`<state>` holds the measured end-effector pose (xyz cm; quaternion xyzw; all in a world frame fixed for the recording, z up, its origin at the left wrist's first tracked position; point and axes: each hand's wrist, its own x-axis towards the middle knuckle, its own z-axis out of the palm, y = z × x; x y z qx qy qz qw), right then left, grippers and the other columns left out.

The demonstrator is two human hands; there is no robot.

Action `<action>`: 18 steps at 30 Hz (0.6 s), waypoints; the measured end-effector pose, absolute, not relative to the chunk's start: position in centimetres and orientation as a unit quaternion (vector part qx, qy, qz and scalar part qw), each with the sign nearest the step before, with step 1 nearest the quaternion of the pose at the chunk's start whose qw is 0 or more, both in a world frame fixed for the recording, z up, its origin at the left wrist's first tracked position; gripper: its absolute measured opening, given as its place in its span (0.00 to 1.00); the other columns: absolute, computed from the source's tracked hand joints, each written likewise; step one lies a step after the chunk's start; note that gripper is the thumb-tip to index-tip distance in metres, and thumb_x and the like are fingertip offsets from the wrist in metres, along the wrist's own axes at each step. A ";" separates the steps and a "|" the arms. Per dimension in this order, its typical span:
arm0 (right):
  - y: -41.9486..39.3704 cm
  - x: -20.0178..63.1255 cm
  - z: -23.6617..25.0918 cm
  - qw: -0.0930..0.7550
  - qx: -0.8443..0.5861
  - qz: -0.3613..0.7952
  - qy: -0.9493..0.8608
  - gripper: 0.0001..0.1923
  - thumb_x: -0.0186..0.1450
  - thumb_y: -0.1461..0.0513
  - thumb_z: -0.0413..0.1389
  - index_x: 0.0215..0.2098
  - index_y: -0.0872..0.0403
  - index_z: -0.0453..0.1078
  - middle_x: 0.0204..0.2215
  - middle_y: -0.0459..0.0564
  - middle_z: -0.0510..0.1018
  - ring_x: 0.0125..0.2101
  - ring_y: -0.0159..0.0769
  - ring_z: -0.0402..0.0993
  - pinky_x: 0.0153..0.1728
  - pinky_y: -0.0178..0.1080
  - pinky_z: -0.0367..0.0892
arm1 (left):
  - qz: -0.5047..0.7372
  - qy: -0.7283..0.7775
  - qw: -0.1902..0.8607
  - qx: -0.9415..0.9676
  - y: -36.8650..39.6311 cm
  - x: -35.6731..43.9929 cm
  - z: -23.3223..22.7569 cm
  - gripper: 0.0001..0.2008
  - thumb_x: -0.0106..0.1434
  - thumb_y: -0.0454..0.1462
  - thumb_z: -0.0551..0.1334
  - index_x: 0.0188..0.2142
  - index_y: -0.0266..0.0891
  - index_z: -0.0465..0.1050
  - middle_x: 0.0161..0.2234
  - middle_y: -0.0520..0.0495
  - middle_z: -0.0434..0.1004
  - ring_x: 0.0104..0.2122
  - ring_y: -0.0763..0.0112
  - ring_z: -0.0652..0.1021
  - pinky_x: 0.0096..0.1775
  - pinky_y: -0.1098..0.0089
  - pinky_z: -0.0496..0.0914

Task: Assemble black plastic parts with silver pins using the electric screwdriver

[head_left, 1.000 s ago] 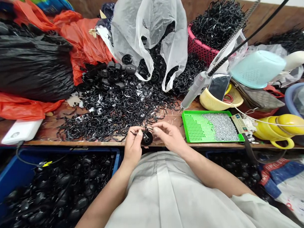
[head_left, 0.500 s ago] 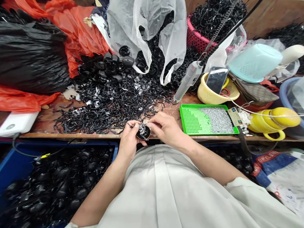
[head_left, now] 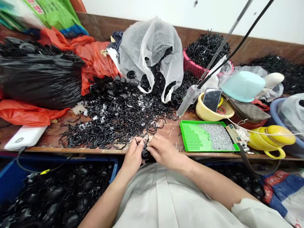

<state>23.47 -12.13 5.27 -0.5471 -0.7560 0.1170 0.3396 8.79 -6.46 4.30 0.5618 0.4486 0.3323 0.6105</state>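
Note:
At the bench's front edge my left hand (head_left: 133, 155) and my right hand (head_left: 163, 151) meet around a small round black part (head_left: 144, 153). Both hands pinch it, and my fingers hide most of it. Just beyond lies a wide heap of thin black wire clips (head_left: 112, 120). A green perforated tray (head_left: 192, 136) with small silver bits stands right of my right hand. A grey hanging power tool (head_left: 188, 98) points its tip down at the bench behind my hands.
A blue bin (head_left: 9, 178) of black round parts sits below the bench on the left. Black and orange bags (head_left: 38, 78), a clear bag (head_left: 149, 47), a pink basket (head_left: 192, 67), a yellow bowl (head_left: 204, 112) with a phone, a yellow jug (head_left: 272, 139) and a white power bank (head_left: 24, 136) crowd the bench.
The view has tilted up, showing the wall. My hands have closed in tighter on the black part, covering more of it, and sit slightly nearer my body.

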 end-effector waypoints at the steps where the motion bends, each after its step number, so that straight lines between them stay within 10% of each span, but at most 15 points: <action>1: -12.2 23.3 5.2 0.324 -0.544 0.094 -0.768 0.06 0.67 0.66 0.50 0.38 0.54 0.68 0.37 0.53 0.73 0.38 0.38 0.68 0.39 0.40 0.66 | 0.320 0.449 0.616 0.563 -6.3 8.6 4.4 0.13 0.60 0.48 0.59 0.34 0.41 0.68 0.27 0.51 0.68 0.23 0.73 0.69 0.21 0.75 0.64; 9: -7.0 25.4 5.9 0.341 -0.554 0.201 -0.732 0.08 0.68 0.60 0.51 0.37 0.52 0.72 0.32 0.47 0.77 0.35 0.32 0.72 0.40 0.35 0.67 | 0.362 0.511 0.544 0.558 -4.6 6.2 2.8 0.13 0.63 0.48 0.54 0.37 0.42 0.66 0.27 0.54 0.67 0.17 0.77 0.67 0.16 0.74 0.64; 18: 8.0 29.9 6.6 0.343 -0.736 0.074 -0.579 0.14 0.61 0.66 0.54 0.46 0.57 0.69 0.44 0.56 0.73 0.40 0.37 0.70 0.46 0.41 0.65 | 0.372 0.500 0.562 0.544 -3.7 5.7 2.6 0.14 0.62 0.49 0.55 0.36 0.41 0.65 0.23 0.56 0.64 0.13 0.76 0.67 0.14 0.73 0.64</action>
